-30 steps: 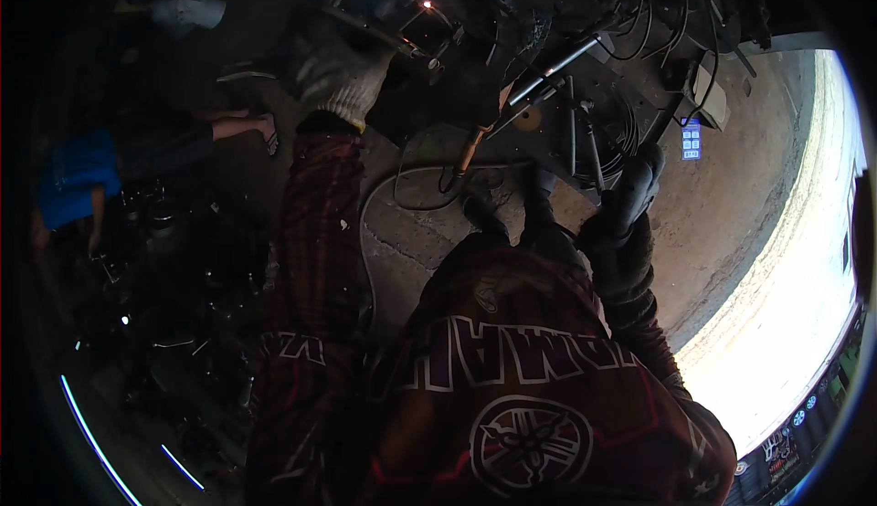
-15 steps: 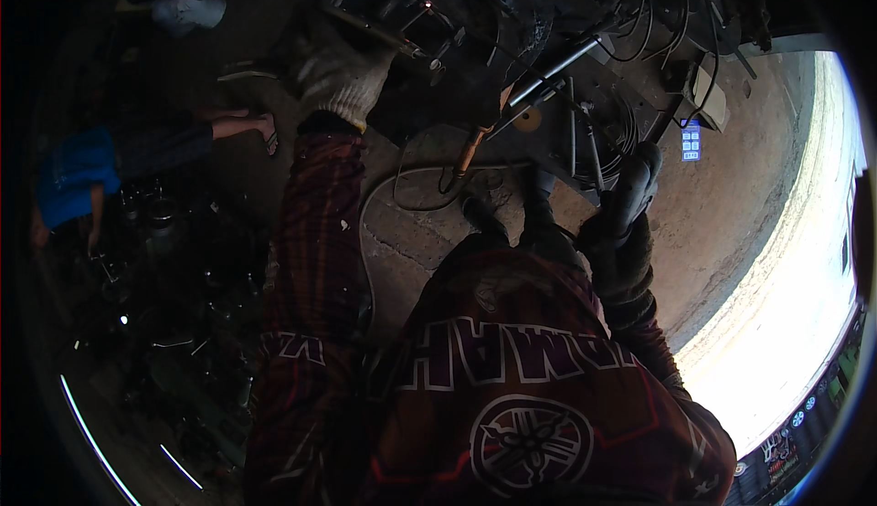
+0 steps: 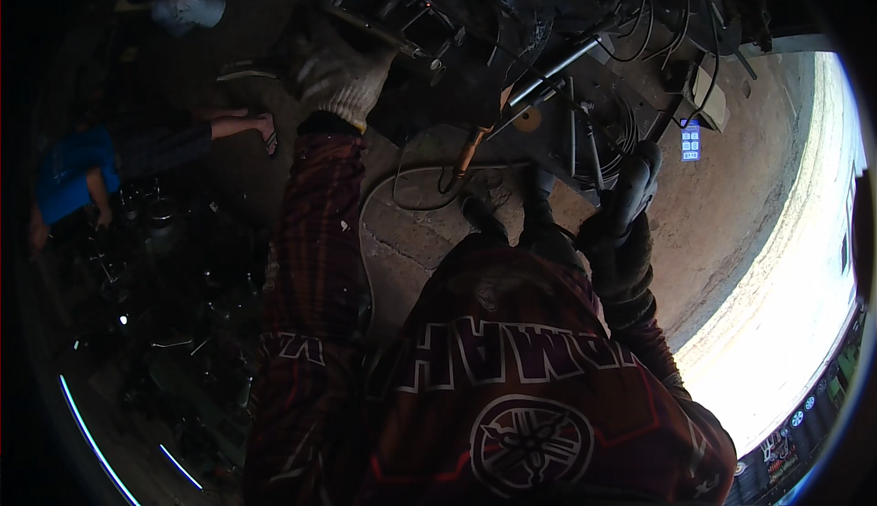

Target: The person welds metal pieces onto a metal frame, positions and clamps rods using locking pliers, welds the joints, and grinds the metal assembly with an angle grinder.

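My left hand [image 3: 343, 81], in a pale knit glove with a ribbed cuff, reaches forward to the dark metal framework [image 3: 402, 36]. Its fingers are lost in shadow, so their grip cannot be seen. At the right, my right hand [image 3: 632, 191] wears a dark glove. Its fingers are curled closed, and a dark bar-like shape [image 3: 664, 122] rises just beyond them; what they hold I cannot make out. Between my hands lies a tool with an orange-brown handle [image 3: 470, 152], a thin cable looping from its end. A shiny metal tube [image 3: 553, 72] slants beyond it.
A yellowish disc [image 3: 527, 120] and coiled wire [image 3: 621, 127] sit on the dark work surface. An open box [image 3: 708, 100] stands at the right. Cable [image 3: 365, 223] runs over the floor by my feet. Another person in a blue shirt [image 3: 78, 173] is at the left.
A small orange glow on the metal framework has dimmed to faint red. The other person's arm has shifted slightly. Both my hands stay in place.
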{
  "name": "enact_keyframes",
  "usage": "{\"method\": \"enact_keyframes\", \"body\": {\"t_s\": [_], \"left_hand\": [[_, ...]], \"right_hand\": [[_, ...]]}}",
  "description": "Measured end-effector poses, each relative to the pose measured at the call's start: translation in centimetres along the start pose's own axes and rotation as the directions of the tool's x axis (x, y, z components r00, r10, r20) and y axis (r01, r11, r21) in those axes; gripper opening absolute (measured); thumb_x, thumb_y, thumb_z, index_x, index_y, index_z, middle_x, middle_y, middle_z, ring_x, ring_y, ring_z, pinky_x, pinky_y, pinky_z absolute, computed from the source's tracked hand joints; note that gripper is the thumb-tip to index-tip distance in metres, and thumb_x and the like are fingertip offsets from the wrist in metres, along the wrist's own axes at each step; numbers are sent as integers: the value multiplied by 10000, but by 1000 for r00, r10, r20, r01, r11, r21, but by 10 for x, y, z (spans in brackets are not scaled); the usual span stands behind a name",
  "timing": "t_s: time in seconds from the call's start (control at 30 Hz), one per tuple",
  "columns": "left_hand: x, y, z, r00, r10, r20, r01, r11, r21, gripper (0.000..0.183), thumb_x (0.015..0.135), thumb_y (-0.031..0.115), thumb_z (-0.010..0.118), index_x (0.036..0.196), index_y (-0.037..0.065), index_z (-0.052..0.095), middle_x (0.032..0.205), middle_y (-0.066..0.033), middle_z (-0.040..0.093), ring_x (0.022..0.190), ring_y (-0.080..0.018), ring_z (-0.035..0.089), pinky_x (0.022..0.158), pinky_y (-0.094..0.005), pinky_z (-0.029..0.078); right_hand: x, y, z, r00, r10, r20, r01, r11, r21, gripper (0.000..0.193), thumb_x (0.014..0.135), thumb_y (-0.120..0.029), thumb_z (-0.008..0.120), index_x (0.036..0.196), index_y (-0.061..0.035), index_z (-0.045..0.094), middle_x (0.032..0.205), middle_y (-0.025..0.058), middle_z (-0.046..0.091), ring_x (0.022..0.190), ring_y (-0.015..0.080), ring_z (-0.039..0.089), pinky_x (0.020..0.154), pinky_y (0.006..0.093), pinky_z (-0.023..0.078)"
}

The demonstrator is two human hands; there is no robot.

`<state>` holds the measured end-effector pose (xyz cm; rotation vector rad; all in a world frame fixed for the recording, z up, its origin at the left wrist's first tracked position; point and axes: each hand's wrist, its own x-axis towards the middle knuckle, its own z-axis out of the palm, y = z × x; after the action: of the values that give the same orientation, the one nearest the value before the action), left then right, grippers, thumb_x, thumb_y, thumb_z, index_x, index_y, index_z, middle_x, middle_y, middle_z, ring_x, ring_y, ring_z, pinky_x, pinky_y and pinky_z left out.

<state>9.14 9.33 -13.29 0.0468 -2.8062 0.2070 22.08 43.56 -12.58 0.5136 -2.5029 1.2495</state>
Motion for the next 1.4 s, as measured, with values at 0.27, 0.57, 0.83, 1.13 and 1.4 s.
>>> {"method": "enact_keyframes", "body": {"t_s": [0.27,0.57,0.83,1.13,1.4], "left_hand": [[-1,4,-5,993,-84,88,92,992,-90,733,922,581,551,1395,34,429,1229,-266,557,1030,-410,594,951,-556,473],[-9,-4,1,990,-3,138,5,1000,-14,655,972,564,468,1427,94,441,1196,-336,538,932,-485,596,903,-626,485],[-4,-9,9,965,179,192,-202,974,103,641,979,624,421,1458,199,449,1265,-393,475,992,-551,574,937,-705,445],[-2,2,-4,974,-159,164,200,939,-279,927,904,744,442,1505,47,326,1478,-365,315,1179,-538,487,1076,-629,370],[4,2,16,995,-51,89,64,986,-153,1125,832,806,497,1501,-63,246,1445,-305,402,1305,-449,444,1106,-531,381]], "right_hand": [[5,17,4,994,-103,-37,102,994,-30,637,658,105,543,1280,22,433,1156,236,477,869,435,504,741,478,442],[-12,24,-4,993,-115,30,117,992,-45,810,778,51,582,1522,-48,278,1361,235,452,976,444,512,886,438,465],[-79,22,-11,817,554,160,-535,625,569,527,986,-277,605,1384,30,448,1035,89,652,848,176,662,684,300,532],[-79,17,-18,860,482,171,-499,717,488,587,981,-331,620,1407,29,437,986,82,661,796,172,656,698,311,523],[-81,16,-23,853,500,150,-507,723,469,615,979,-372,617,1409,31,441,970,76,659,791,171,654,706,309,518]]}}
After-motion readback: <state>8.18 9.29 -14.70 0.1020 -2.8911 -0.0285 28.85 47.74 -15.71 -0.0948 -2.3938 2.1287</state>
